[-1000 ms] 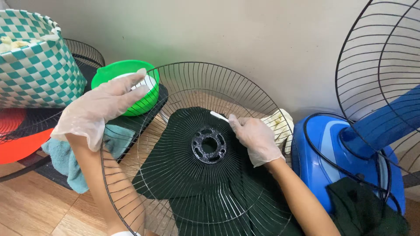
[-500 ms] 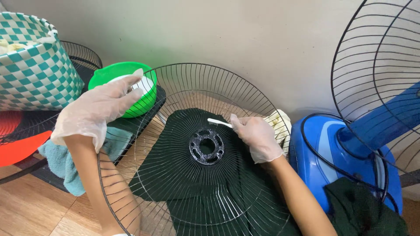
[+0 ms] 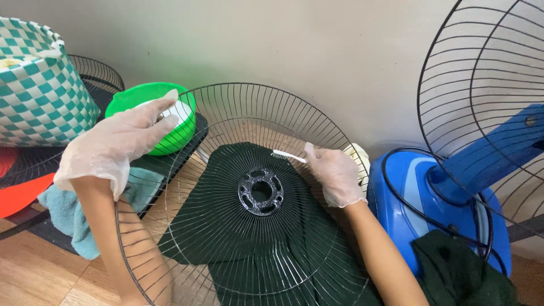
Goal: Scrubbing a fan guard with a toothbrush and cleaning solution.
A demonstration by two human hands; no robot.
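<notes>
A round black wire fan grille (image 3: pixel 235 86) lies tilted over a dark green cloth (image 3: pixel 243 249) on the floor, its black hub (image 3: pixel 260 191) in the middle. My left hand (image 3: pixel 116 144), in a clear glove, lies over the grille's upper left rim and holds it. My right hand (image 3: pixel 335 173), also gloved, holds a white toothbrush (image 3: pixel 286 154) with its head on the wires just above and right of the hub.
A green bowl (image 3: pixel 139 96) sits behind my left hand on a black tray. A checked teal basket (image 3: pixel 39 90), a teal rag (image 3: pixel 62 209) and a red object (image 3: pixel 17 195) are at left. A blue fan base (image 3: pixel 419 192) with its wire guard (image 3: pixel 481 85) stands at right.
My right hand and the toothbrush have shifted slightly along the wires near the hub. My left hand stays on the rim.
</notes>
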